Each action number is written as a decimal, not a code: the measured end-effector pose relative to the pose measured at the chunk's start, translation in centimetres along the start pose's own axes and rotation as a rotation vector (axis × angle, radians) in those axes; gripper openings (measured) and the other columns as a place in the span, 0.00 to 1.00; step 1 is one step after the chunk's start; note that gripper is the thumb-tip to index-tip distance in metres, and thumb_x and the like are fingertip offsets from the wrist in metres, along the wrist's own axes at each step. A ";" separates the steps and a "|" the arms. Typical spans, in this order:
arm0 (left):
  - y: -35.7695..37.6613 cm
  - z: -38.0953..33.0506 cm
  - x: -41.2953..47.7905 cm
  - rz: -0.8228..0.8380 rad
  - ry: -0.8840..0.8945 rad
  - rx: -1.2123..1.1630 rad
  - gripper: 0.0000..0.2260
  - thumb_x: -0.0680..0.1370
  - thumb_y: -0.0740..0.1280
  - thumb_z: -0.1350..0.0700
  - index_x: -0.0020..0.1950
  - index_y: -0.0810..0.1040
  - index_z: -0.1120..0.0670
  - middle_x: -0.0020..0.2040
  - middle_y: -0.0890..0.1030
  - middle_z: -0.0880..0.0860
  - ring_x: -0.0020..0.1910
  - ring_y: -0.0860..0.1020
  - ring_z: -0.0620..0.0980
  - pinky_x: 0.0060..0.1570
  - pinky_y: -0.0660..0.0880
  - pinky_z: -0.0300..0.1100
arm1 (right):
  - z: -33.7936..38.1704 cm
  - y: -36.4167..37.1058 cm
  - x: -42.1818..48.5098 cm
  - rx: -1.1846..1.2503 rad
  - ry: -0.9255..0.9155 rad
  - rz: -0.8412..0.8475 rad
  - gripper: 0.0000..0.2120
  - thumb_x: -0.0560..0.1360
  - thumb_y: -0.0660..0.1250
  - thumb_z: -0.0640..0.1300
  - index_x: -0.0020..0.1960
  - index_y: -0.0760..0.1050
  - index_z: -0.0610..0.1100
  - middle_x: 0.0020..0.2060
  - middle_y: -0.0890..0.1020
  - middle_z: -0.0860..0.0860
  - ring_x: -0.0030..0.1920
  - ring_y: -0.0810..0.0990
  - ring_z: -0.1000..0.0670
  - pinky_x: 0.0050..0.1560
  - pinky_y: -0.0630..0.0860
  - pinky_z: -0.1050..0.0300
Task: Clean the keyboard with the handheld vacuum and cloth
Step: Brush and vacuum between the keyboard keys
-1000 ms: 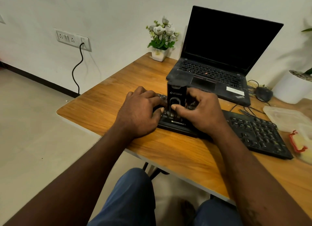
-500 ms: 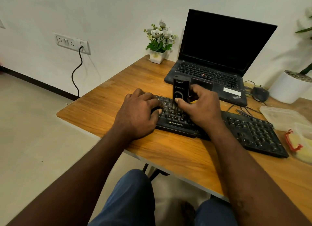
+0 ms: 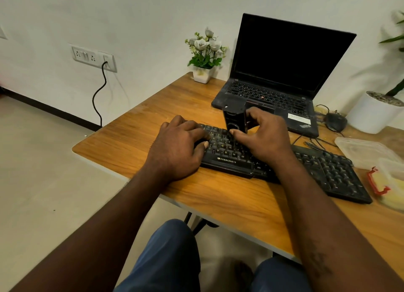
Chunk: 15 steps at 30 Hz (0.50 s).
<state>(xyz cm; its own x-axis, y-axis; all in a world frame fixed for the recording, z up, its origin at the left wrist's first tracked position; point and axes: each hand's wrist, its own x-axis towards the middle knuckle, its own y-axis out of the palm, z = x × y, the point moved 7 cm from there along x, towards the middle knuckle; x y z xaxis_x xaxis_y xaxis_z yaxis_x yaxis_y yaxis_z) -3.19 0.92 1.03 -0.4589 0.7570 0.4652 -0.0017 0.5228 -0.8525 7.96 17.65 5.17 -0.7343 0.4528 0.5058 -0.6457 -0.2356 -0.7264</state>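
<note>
A black keyboard (image 3: 328, 169) lies across the wooden desk (image 3: 218, 195) in front of me. My right hand (image 3: 264, 136) grips a small black handheld vacuum (image 3: 235, 119), held upright with its lower end on the keys at the keyboard's left half. My left hand (image 3: 179, 147) rests on the keyboard's left end with fingers bent over the keys and holds nothing that I can see. A yellow cloth (image 3: 393, 195) lies in a clear container at the right edge.
An open black laptop (image 3: 275, 90) stands behind the keyboard. A small flower pot (image 3: 203, 73) sits at the back left, a white planter (image 3: 371, 114) and a black mouse (image 3: 335, 120) at the back right. A clear lid (image 3: 365, 152) lies right of the keyboard.
The vacuum in my right hand has moved away from me, from the keyboard's front rows to its back rows. My left hand has stayed on the keyboard's left end.
</note>
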 end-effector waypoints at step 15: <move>-0.4 -1.1 -0.3 -0.046 0.124 0.004 0.14 0.81 0.61 0.49 0.62 0.82 0.43 0.61 0.80 0.44 0.59 0.70 0.49 0.53 0.66 0.49 | -1.8 -1.6 2.9 -0.060 -0.003 0.128 0.20 0.71 0.80 0.48 0.61 0.81 0.49 0.50 0.85 0.53 0.49 0.84 0.52 0.52 0.83 0.49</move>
<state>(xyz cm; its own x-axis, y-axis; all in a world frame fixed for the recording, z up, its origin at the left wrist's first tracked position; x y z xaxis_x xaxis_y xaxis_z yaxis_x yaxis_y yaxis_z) -2.13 0.92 1.50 -0.3451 0.7750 0.5294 -0.0243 0.5565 -0.8305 7.29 20.84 6.98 -0.8103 0.4199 0.4087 -0.5331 -0.2389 -0.8116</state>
